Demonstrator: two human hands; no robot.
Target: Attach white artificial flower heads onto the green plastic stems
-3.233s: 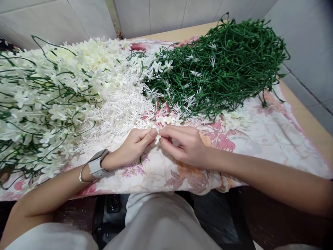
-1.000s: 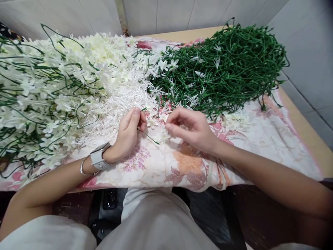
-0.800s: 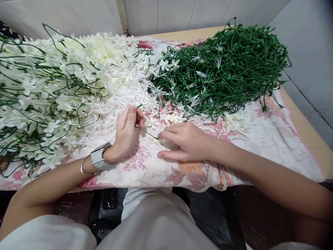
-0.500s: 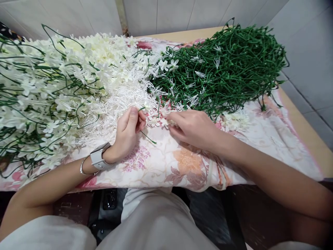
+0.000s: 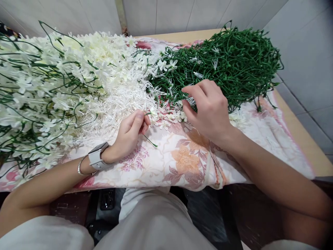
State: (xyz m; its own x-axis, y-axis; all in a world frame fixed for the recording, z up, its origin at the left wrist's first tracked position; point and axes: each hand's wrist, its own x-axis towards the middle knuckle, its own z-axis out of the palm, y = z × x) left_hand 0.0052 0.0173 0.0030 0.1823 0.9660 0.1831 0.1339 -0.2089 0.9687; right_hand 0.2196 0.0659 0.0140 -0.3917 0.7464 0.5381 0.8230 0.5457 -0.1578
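Observation:
My left hand [image 5: 130,133] rests on the floral cloth [image 5: 182,163] and pinches a thin green stem [image 5: 150,141] with a small white flower [image 5: 154,113] at its top. My right hand [image 5: 208,109] hovers at the near edge of the pile of bare green stems [image 5: 234,62], thumb and forefinger curled close together over a white stamen cluster; I cannot tell if they hold anything. Loose white blossoms [image 5: 169,118] lie between the two hands.
A large heap of finished white flower sprays [image 5: 47,86] fills the left of the table. White spiky stamen pieces [image 5: 122,100] lie in the middle. A tiled wall [image 5: 307,52] stands behind and to the right. The wooden table edge [image 5: 301,132] shows at right.
My right hand has left the loose blossoms near the left hand and risen up and right to the green stem pile. My left hand stays put, still pinching the stem.

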